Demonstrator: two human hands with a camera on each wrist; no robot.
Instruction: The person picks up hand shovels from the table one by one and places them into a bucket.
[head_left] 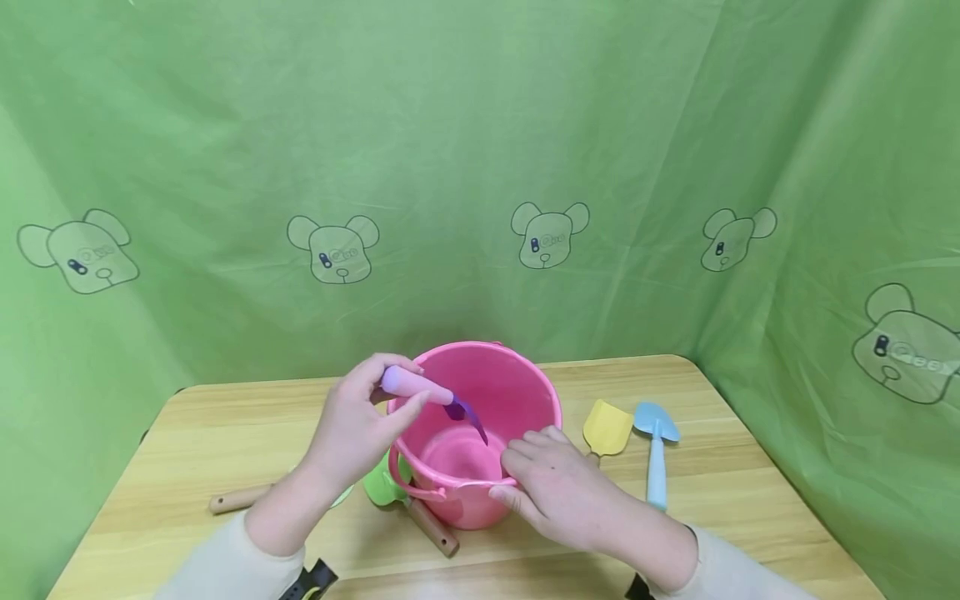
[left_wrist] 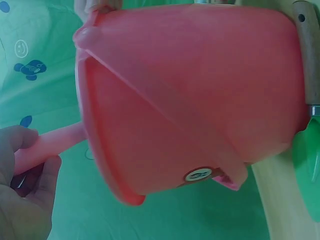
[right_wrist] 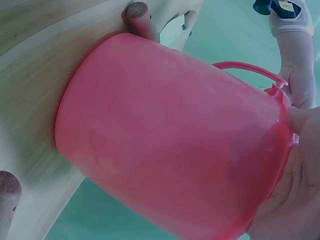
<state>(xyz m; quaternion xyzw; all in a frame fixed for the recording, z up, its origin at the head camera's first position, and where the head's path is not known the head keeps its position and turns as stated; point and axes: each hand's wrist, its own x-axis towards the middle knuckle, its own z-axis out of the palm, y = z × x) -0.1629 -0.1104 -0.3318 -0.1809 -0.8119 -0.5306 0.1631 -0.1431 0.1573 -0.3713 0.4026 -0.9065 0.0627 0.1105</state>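
A pink bucket point(head_left: 480, 492) stands upright on the table, its handle hanging down on the left front side. My right hand point(head_left: 558, 492) grips the bucket's near right rim, thumb outside and fingers over the edge. My left hand point(head_left: 360, 425) pinches the lilac handle of a purple toy shovel point(head_left: 420, 387) between thumb and fingers. The shovel's dark purple head points down into the bucket's opening, seen nearly edge-on. In the left wrist view the lilac handle point(left_wrist: 55, 142) crosses the bucket's rim and its head is hidden inside. Beside the bucket's left lies a green shovel point(head_left: 382, 483) with a wooden handle.
On the right of the table point(head_left: 750, 517) lie a yellow shovel point(head_left: 607, 428) and a light blue shovel point(head_left: 657, 458). Another wooden handle point(head_left: 238, 499) pokes out at left, partly behind my left forearm. A green curtain point(head_left: 450, 167) with bear prints hangs behind and at the sides.
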